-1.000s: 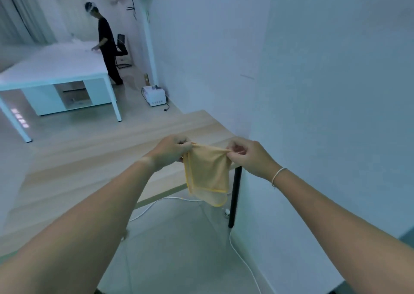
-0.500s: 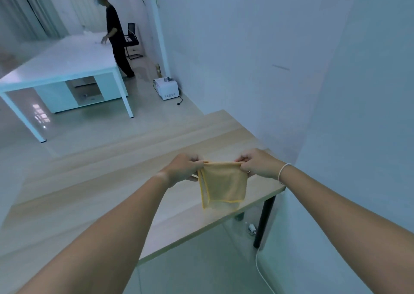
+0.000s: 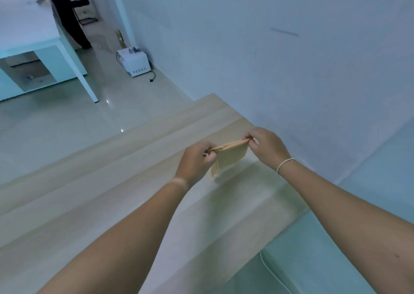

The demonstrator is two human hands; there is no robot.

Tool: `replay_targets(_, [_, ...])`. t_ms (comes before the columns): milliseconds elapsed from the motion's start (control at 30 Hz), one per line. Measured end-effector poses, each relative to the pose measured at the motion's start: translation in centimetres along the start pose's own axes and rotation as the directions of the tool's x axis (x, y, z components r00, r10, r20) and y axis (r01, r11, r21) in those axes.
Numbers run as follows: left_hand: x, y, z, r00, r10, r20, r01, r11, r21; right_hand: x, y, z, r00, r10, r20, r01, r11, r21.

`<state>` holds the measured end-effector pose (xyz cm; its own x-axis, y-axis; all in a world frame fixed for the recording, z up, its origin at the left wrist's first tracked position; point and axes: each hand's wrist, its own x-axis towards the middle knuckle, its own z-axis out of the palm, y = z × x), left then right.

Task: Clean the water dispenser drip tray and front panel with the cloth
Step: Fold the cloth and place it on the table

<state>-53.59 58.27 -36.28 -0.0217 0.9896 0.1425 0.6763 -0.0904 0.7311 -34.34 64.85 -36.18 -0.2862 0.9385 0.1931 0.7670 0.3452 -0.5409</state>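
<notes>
A small yellow cloth [image 3: 230, 157] hangs folded between my two hands above a light wooden table [image 3: 112, 204]. My left hand [image 3: 196, 161] pinches its left top corner. My right hand [image 3: 265, 147] pinches the right top corner, a thin band on that wrist. The cloth's lower edge hangs just above the tabletop. No water dispenser, drip tray or front panel is in view.
A pale wall [image 3: 268, 58] runs along the right, close to my right hand. On the tiled floor stand a white box-shaped device [image 3: 134, 63] with a cord and a white table [image 3: 33, 31]. A person in black [image 3: 67, 13] stands beside that table. A white cable [image 3: 273, 273] lies on the floor.
My hands and the cloth have moved over the wooden table, and the view has tipped down. The cloth hangs shorter, folded together along its top edge.
</notes>
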Motion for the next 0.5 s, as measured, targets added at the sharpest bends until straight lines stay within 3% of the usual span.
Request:
replay_targets(133, [-1.7, -2.7, 2.5, 0.982, 0.039, 0.186, -0.047, 0.998, 0.040, -3.1, 3.6, 3.2, 0.993, -0.096, 0.068, 0.100, 0.993, -0.061])
replay_targets(233, [-4.1, -3.9, 5.1, 0.903, 0.015, 0.429, -0.044, 0.997, 0.058, -6.8, 6.5, 4.8, 0.971, -0.077, 0.226, 0.109, 0.985, -0.134])
replay_targets(300, [-5.0, -4.4, 6.3, 0.859, -0.014, 0.512, -0.010, 0.999, 0.043, -8.9, 7.4, 5.1, 0.954, -0.068, 0.292, 0.123, 0.977, -0.174])
replay_targets(400, [-5.1, -4.8, 7.1, 0.866, -0.076, 0.494, 0.107, 0.994, -0.036, -10.1, 7.4, 5.0, 0.956, -0.013, 0.294, 0.076, 0.976, -0.202])
replay_targets(500, [-4.3, -4.8, 7.3, 0.932, -0.136, 0.336, 0.179, 0.979, -0.099, -10.0, 6.9, 5.0, 0.979, 0.048, 0.200, -0.009, 0.981, -0.195])
